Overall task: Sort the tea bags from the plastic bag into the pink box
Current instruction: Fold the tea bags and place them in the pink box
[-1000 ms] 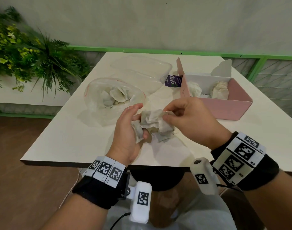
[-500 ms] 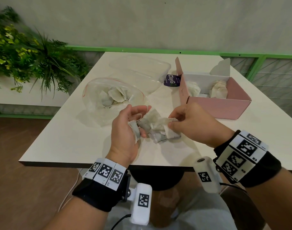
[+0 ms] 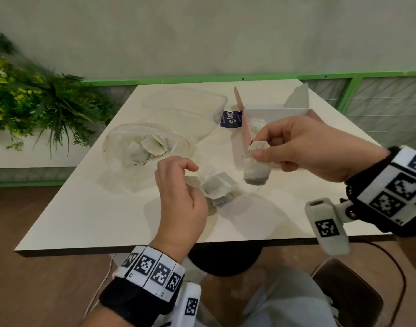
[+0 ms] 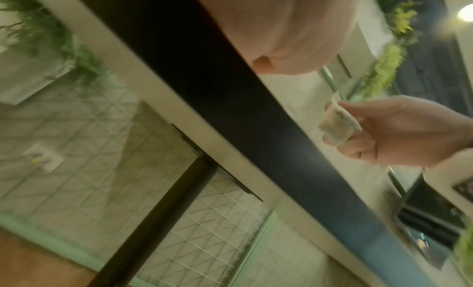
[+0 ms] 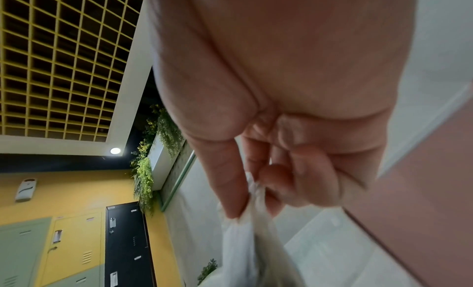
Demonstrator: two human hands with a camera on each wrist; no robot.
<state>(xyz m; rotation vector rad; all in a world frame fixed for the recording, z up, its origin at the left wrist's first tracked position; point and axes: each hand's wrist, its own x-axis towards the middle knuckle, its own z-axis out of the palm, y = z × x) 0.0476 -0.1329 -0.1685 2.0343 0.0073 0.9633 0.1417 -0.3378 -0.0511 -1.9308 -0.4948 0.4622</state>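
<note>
My right hand (image 3: 261,149) pinches one tea bag (image 3: 256,169) by its top and holds it in the air, just in front of the pink box (image 3: 241,147). That hand and tea bag (image 4: 337,125) also show in the left wrist view, and the tea bag (image 5: 253,241) hangs blurred below the fingers in the right wrist view. My left hand (image 3: 190,182) holds a bunch of tea bags (image 3: 217,188) low over the table. The clear plastic bag (image 3: 141,147), with several tea bags inside, lies at the left. Tea bags (image 3: 256,125) lie in the box.
A clear plastic tub (image 3: 185,107) stands behind the bag, with a purple label (image 3: 230,119) beside it. The white table (image 3: 89,208) ends at a dark front edge. A green plant (image 3: 30,105) stands at the left, a green rail (image 3: 344,90) behind the table.
My right hand has pulled one tea bag out of the bunch and lifted it up and right toward the pink box. The left hand has kept the other tea bags.
</note>
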